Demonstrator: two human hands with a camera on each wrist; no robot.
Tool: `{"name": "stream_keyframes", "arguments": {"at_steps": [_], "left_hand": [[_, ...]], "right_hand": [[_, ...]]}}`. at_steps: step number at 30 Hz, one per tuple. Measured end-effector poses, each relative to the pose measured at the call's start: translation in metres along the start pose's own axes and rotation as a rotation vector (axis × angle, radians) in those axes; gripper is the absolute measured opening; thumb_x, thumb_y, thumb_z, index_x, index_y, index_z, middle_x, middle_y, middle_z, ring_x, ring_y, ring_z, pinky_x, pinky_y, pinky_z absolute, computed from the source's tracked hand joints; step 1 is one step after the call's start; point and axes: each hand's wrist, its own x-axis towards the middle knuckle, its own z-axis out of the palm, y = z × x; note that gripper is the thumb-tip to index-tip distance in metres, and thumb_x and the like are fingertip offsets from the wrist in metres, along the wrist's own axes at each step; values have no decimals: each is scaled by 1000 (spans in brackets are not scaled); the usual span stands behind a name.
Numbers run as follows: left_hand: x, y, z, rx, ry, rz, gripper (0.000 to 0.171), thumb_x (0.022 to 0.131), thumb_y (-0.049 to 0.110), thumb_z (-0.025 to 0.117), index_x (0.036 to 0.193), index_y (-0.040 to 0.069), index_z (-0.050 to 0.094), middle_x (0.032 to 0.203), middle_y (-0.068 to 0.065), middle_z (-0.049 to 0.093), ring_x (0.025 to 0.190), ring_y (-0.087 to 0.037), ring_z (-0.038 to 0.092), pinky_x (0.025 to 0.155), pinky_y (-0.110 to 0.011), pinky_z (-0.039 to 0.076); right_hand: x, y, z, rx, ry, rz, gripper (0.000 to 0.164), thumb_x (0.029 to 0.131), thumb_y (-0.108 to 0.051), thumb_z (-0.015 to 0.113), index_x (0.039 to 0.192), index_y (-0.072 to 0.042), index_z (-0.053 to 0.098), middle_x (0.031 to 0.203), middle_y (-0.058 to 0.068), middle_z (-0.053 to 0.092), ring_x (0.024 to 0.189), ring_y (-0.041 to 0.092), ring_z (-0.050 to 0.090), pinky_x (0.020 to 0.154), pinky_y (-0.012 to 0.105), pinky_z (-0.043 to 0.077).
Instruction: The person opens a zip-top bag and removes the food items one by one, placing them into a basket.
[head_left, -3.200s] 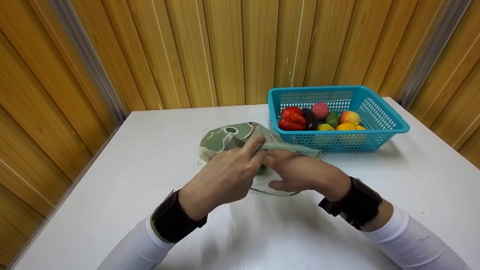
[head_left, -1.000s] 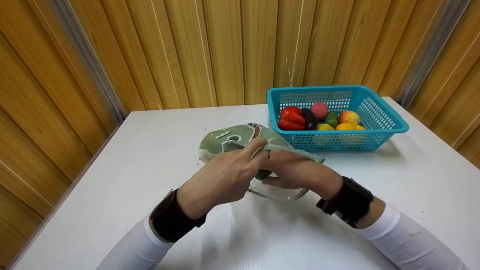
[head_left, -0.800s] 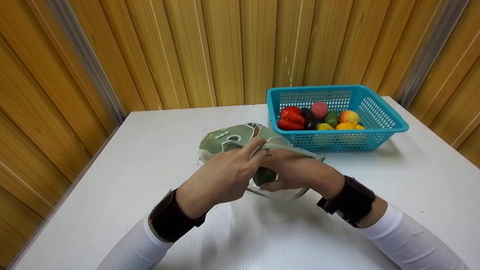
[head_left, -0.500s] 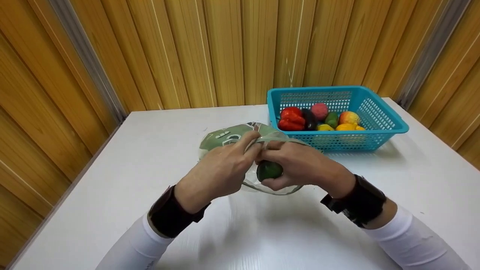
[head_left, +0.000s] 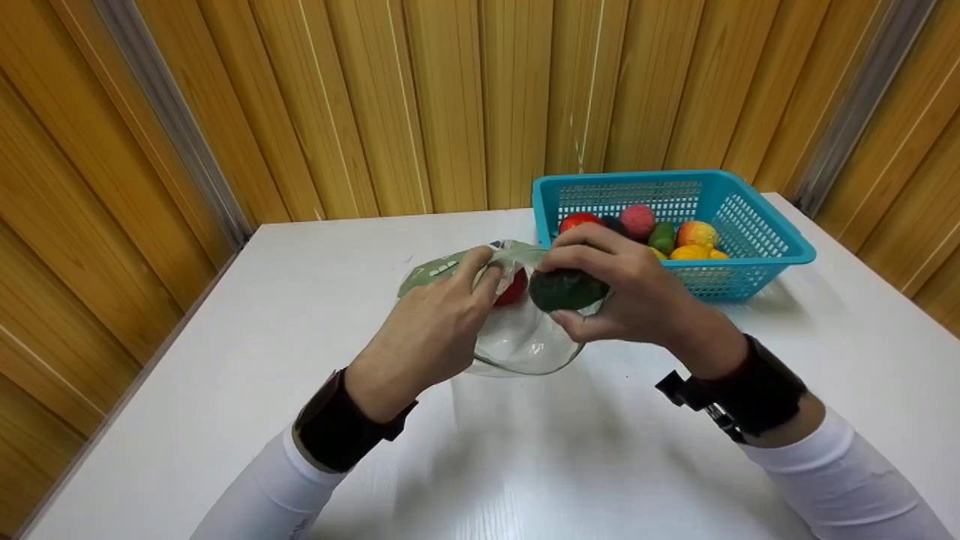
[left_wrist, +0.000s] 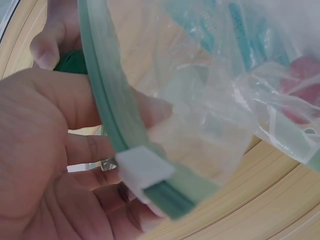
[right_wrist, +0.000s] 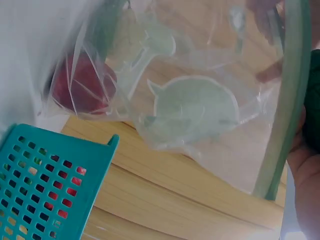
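Observation:
My left hand [head_left: 424,334] holds the rim of a clear zip bag [head_left: 525,341] printed with green cartoon shapes. In the left wrist view its fingers lie about the green zip strip, close to a white slider [left_wrist: 145,167]. The bag's mouth gapes toward me, and a round red item [head_left: 513,288] sits inside. My right hand [head_left: 637,289] grips a dark green avocado [head_left: 566,289] between thumb and fingers at the mouth's right side. In the right wrist view the avocado [right_wrist: 313,100] appears just outside the zip strip. Part of the printed bag is hidden behind the left hand.
A turquoise perforated basket [head_left: 780,244] stands at the back right of the white table [head_left: 315,315]. It holds a red pepper [head_left: 579,220], a pink ball-like item [head_left: 637,222], a green fruit [head_left: 662,238] and several others. A wood-panel wall [head_left: 450,105] rises behind.
My right hand has come out of the bag with the avocado and moved up and right, partly covering the basket. The left hand rose slightly with the rim, and the red item inside now shows.

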Motion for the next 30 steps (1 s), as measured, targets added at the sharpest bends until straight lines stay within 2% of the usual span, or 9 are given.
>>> {"name": "stream_keyframes", "arguments": {"at_steps": [5,8,11,18,24,27,30], "left_hand": [[0,-1,1,-14,26,15,60,72,-1,74,130,2,57,133,-12,49,80,-26,69,65,-36,60],[0,-1,1,-24,26,23,58,73,-3,73,129,2,57,132,-12,49,80,-25,68,64,-35,60],[-1,0,1,-24,27,34,56,74,-3,71,128,1,57,131,-12,49,82,-25,67,62,-34,60],[-1,1,2,-10,36,56,55,74,-3,70,128,1,58,131,-12,50,95,-24,65,65,-34,60],[0,1,1,-23,14,59,56,75,-1,72,129,1,57,132,-12,49,90,-25,66,66,-34,60],[0,1,1,-20,21,60,53,75,-2,70,127,1,58,132,-11,49,92,-24,66,66,-34,60],[-1,1,2,-19,30,61,51,75,-3,68,125,2,58,132,-11,49,94,-24,66,65,-35,60]], "right_hand": [[1,4,-9,8,187,49,45,73,-15,77,115,-5,65,113,15,64,106,26,62,94,18,50],[2,8,-12,4,274,91,44,75,-15,73,117,-4,64,114,16,64,108,26,61,94,19,50],[-1,15,-15,-31,315,142,45,76,-15,71,119,-4,62,117,15,64,111,24,60,92,19,50],[-9,39,-15,-122,345,235,44,79,-15,71,122,-7,61,119,15,62,107,21,59,86,18,48],[-20,63,-18,-190,333,310,42,85,-17,68,125,-8,59,120,16,60,106,23,58,84,30,48],[-27,75,-19,-205,288,399,42,90,-18,65,129,-6,55,125,20,54,109,27,54,83,39,49],[-35,87,-19,-176,223,534,45,95,-19,58,136,-5,48,131,24,44,113,31,48,85,49,48]]}}
